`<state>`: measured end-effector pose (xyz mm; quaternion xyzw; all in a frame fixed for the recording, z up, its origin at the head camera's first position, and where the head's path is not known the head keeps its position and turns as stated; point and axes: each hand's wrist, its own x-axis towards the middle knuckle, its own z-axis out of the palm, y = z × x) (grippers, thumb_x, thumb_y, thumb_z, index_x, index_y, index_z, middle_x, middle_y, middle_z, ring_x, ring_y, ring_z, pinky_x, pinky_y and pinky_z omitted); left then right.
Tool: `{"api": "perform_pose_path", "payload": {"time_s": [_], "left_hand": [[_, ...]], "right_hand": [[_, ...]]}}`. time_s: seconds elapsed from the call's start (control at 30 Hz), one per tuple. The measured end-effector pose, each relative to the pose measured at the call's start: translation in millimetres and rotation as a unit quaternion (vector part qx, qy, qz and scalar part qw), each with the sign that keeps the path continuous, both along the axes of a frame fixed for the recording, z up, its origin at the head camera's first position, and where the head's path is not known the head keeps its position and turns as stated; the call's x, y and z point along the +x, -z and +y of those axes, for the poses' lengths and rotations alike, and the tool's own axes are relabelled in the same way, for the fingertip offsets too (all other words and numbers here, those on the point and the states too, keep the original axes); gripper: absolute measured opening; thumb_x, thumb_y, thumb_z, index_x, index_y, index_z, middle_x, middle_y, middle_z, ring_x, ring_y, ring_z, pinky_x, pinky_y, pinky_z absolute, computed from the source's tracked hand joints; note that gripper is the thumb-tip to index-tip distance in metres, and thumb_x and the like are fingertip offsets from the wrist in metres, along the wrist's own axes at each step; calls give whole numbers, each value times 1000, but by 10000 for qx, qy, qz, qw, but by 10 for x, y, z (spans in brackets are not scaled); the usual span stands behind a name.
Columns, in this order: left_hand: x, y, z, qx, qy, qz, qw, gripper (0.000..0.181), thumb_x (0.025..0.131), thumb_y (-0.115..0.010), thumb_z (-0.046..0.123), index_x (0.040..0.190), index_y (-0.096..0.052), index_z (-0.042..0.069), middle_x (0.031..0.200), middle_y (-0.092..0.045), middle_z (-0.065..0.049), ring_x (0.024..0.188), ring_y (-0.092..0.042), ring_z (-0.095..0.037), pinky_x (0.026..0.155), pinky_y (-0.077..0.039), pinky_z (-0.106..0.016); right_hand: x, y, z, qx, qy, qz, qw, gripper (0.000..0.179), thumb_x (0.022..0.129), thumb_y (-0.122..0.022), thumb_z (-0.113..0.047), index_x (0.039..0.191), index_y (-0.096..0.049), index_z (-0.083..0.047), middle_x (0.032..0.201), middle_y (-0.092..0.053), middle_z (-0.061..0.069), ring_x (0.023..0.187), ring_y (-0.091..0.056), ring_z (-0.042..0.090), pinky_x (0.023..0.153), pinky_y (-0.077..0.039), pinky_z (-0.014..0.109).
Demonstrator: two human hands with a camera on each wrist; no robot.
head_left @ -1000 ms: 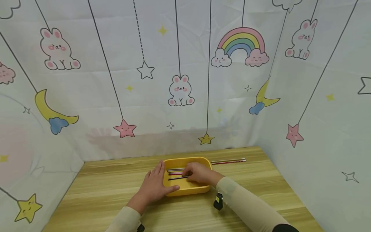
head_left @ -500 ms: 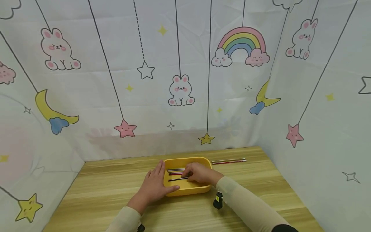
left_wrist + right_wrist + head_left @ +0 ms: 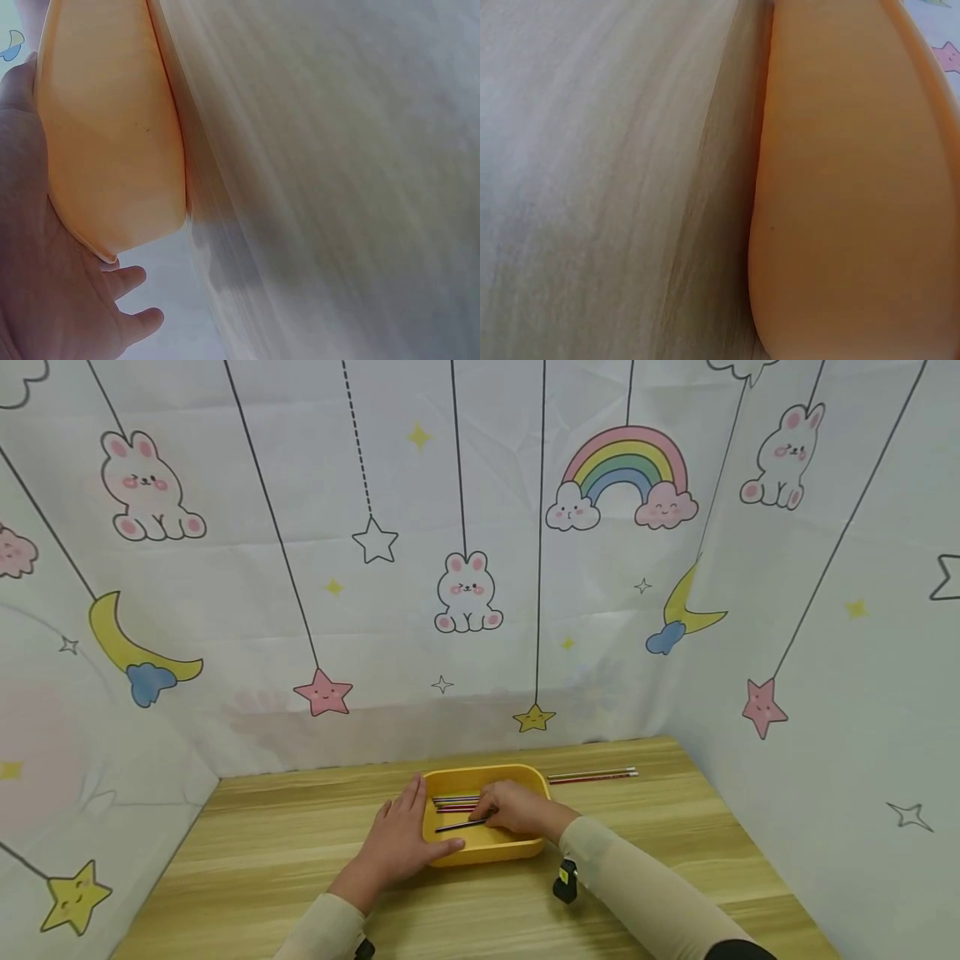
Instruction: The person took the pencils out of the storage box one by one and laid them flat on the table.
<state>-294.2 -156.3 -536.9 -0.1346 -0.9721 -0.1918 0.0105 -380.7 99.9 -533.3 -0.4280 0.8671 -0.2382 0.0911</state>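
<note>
A yellow plastic tray [image 3: 487, 853] with raised walls stands on the table. My left hand [image 3: 396, 839] rests on its left end, thumb over the near rim, fingers stretched along the outer side; in the left wrist view the hand [image 3: 56, 277] lies against the tray's corner. Inside the tray, my right hand [image 3: 517, 807] pinches a dark pencil [image 3: 459, 826], whose left end lies toward the near wall. Several more pencils [image 3: 453, 806] lie side by side behind it, their right parts hidden by the hand. The right wrist view has only the tray's outer wall [image 3: 847, 187] and table.
Two pencils [image 3: 592, 777], one gold-toned and one red, lie on the table right of the tray near the back. The wood-grain table [image 3: 285, 835] is bounded by white cloth walls [image 3: 390, 610] printed with rabbits, stars and moons.
The left end of the dark pencil has swung slightly toward the near wall, away from the other pencils. My left hand has stayed on the tray.
</note>
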Motion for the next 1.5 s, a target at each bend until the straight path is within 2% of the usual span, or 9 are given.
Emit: {"api": "perform_pose_path", "payload": {"time_s": [0.47, 0.77, 0.97, 1.27, 1.5], "left_hand": [[-29, 16, 6, -3, -10, 61, 10000, 130, 92, -68, 84, 174, -19, -4, 183, -17, -22, 167, -25, -40, 129, -22, -70], [-27, -5, 10, -32, 10, 72, 10000, 129, 93, -68, 83, 174, -19, -4, 182, -17, -23, 167, -24, -40, 129, -22, -70], [-17, -1, 13, 17, 9, 33, 10000, 129, 92, -69, 82, 174, -19, -4, 182, -17, -23, 167, -25, -40, 130, -22, -70], [-7, -9, 10, -10, 25, 57, 10000, 129, 93, -69, 82, 174, -20, -5, 182, -17, -23, 166, -25, -40, 129, -22, -70], [-9, 8, -2, -71, 6, 31, 10000, 128, 93, -68, 83, 174, -19, -4, 183, -16, -22, 167, -24, -40, 130, -22, -69]], "right_hand": [[14, -1, 0, -124, 186, 50, 9997, 23, 98, -78, 3, 113, -89, -11, 97, -74, -8, 83, -59, 0, 75, -54, 21], [1, -38, 21, -304, 293, -128, 9990, 25, 98, -77, 3, 114, -89, -12, 109, -79, -6, 96, -66, 3, 84, -56, 23], [8, -48, 35, -399, 223, -183, 9988, 24, 100, -77, 2, 116, -88, -12, 110, -77, -6, 95, -65, 3, 85, -56, 24], [48, -122, 69, -568, 343, -355, 9972, 26, 100, -76, 1, 118, -88, -14, 110, -75, -8, 98, -65, 5, 89, -57, 27], [10, -168, 93, -671, 256, -79, 9974, 29, 99, -74, 4, 117, -88, -14, 107, -75, -7, 91, -64, 5, 83, -57, 27]]}}
